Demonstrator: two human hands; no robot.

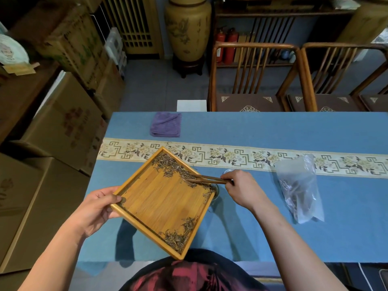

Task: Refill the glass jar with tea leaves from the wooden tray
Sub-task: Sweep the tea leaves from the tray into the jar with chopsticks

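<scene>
tray [161, 204] of wood is tilting at centre frame, left hand [95, 208] gripping its left corner, its right corner sitting over the mostly hidden glass jar [216, 191]. right hand [241, 189] is pinching tongs [207, 179], raking tea leaves [172, 165]; leaves risk spilling past the jar.

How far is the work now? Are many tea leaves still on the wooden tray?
Done: the middle of the wooden tray is mostly bare. In hand: the left hand holds it tilted, one corner over the glass jar; the right hand sweeps with wooden tongs. Left: tea leaves along the far edge and in the near corner. The jar's fill level is hidden.
</scene>
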